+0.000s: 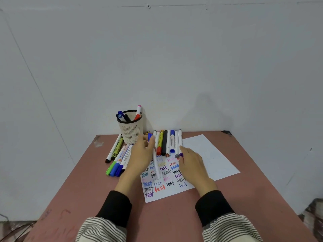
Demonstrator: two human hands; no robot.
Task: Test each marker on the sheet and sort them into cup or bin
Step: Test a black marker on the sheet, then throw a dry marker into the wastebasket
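Observation:
The test sheet (167, 191), covered with coloured "test" words, lies mid-table. A row of several markers (168, 142) lies along its far edge. My left hand (140, 156) is over the sheet's left part, its fingers closed on a white marker (156, 165) that is blurred by motion and points toward me. My right hand (191, 165) rests on the sheet's right side, thumb and forefinger pinching the purple-capped marker (181, 154) at the row's right end. A white mesh cup (131, 132) at the back holds blue, black and red markers.
A loose pile of markers (118, 156) lies left of the sheet, in front of the cup. A blank white sheet (209, 154) lies to the right. The pinkish table (174, 215) stands against a grey wall. No bin is in view.

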